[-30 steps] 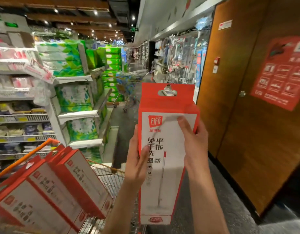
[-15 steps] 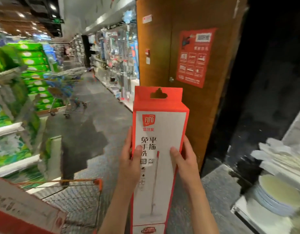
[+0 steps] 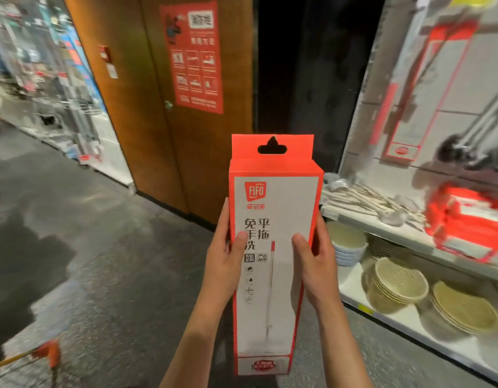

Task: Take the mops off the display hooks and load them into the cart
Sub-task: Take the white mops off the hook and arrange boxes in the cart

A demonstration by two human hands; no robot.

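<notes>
I hold a tall red and white boxed mop (image 3: 274, 208) upright in front of me with both hands. My left hand (image 3: 224, 256) grips its left edge, thumb on the printed front. My right hand (image 3: 316, 261) grips the right edge the same way. Only an orange corner of the cart (image 3: 47, 354) shows at the bottom left. More red and white mop boxes (image 3: 427, 88) hang blurred on the display wall at the upper right.
White shelves (image 3: 410, 239) on the right carry stacked bowls (image 3: 396, 284), plates and utensils. A wooden door (image 3: 164, 102) with a red poster stands ahead, a dark gap beside it. The grey aisle floor stretches left toward blurred shelving.
My view has swung right, away from the cart and its loaded boxes toward the display shelves. Both hands still hold the boxed mop; the right hand slid lower on the box.
</notes>
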